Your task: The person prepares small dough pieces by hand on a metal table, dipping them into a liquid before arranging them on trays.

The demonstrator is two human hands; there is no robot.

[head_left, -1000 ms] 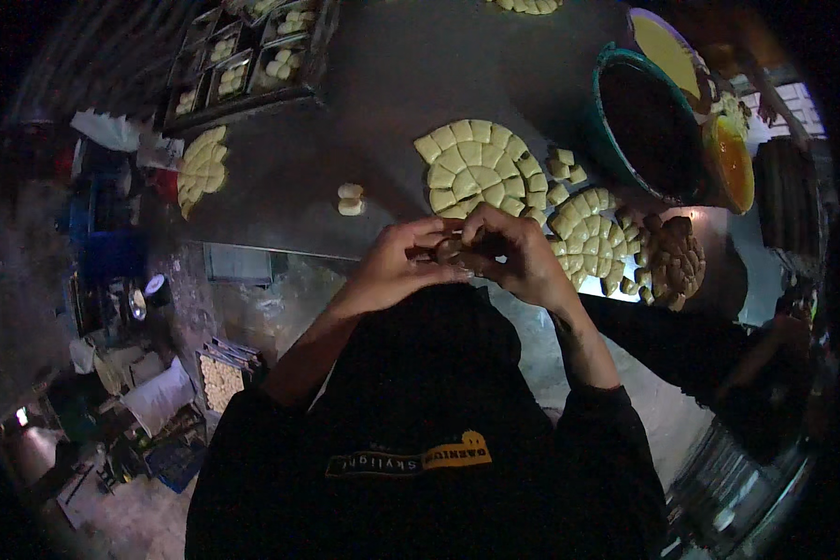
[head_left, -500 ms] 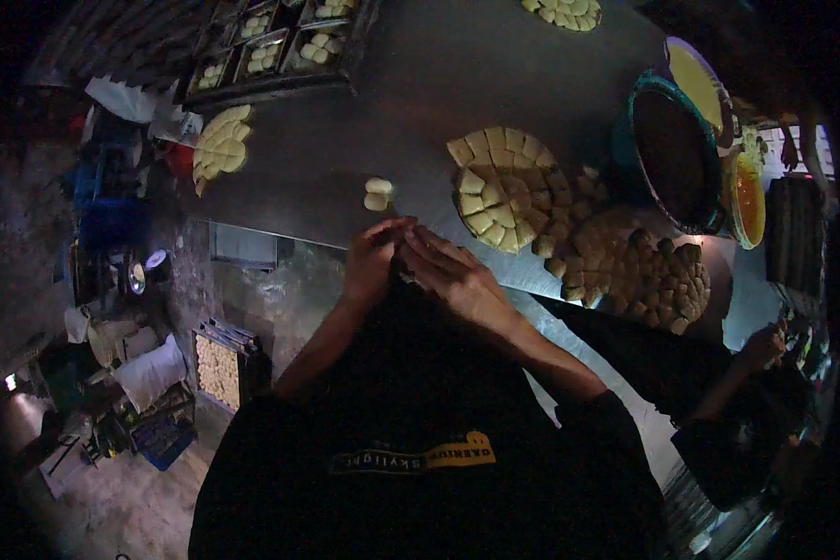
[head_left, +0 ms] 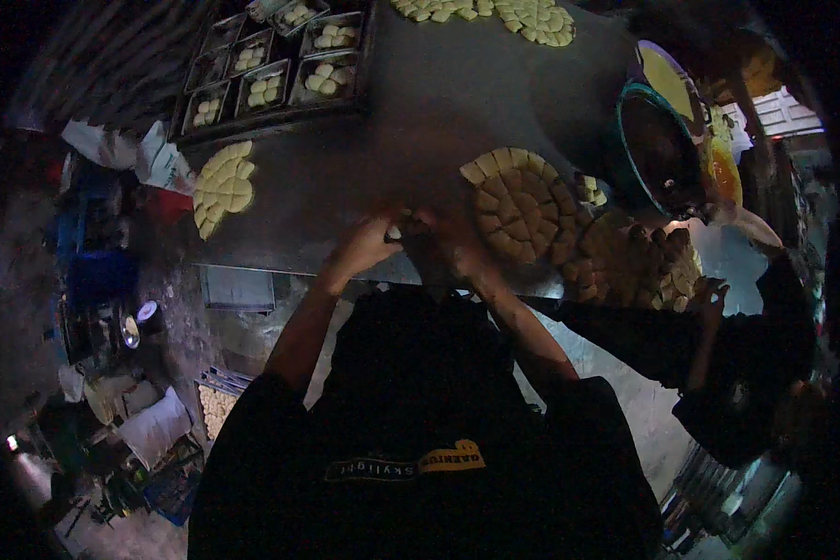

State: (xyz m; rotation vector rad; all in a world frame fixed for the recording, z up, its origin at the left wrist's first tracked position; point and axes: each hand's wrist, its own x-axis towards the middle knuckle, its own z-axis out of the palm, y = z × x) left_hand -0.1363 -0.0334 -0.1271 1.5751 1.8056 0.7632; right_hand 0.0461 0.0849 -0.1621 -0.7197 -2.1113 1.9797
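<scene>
My left hand (head_left: 369, 245) reaches over the near edge of the dark table, its fingers closed at a small pale dough piece (head_left: 394, 231). Just right of it, my right hand (head_left: 448, 245) is in deep shadow and blurred, fingertips angled toward my left hand; its grip is unclear. Beyond it on the right lies a round of cut dough (head_left: 518, 201), with another cut batch (head_left: 625, 261) nearer the edge. A pale segmented dough slab (head_left: 222, 187) rests to my left.
A rack of tins (head_left: 322, 79) holding dough stands back left. More cut dough (head_left: 532, 19) lies at the far edge. A teal tub (head_left: 630, 140) and yellow-filled containers (head_left: 663, 75) crowd the right. A co-worker's hands (head_left: 751, 229) and dark sleeves are at far right. The table edge (head_left: 308, 271) runs before me.
Both my hands have moved forward over the table, to where the pale dough pair lay. The view has shifted and the near dough looks more shadowed. The co-worker's arm has moved up.
</scene>
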